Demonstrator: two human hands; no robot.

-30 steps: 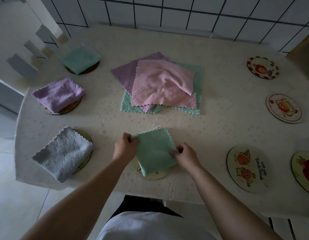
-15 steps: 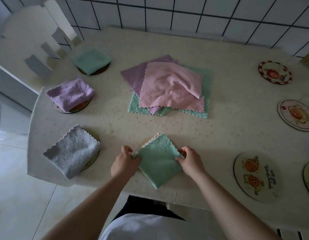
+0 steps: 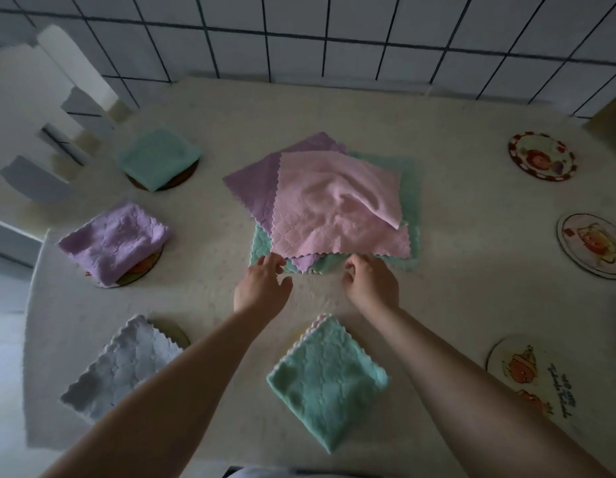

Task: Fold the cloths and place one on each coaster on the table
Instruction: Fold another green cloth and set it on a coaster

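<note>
Head view: both hands — left hand (image 3: 261, 288), right hand (image 3: 372, 286) — reach the pink cloth's (image 3: 337, 208) near edge, fingers loosely curled, gripping nothing yet — presumably to fold it.

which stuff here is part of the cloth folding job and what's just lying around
Part of the job:
pink cloth atop the unfolded pile
folded green cloth nearest the person
three bare coasters, e.g.
left hand and right hand, at the pile's near edge

Just there:
white chair
tiled wall

Bare forearms, no sleeves; white garment (bottom edge) over dark
</note>
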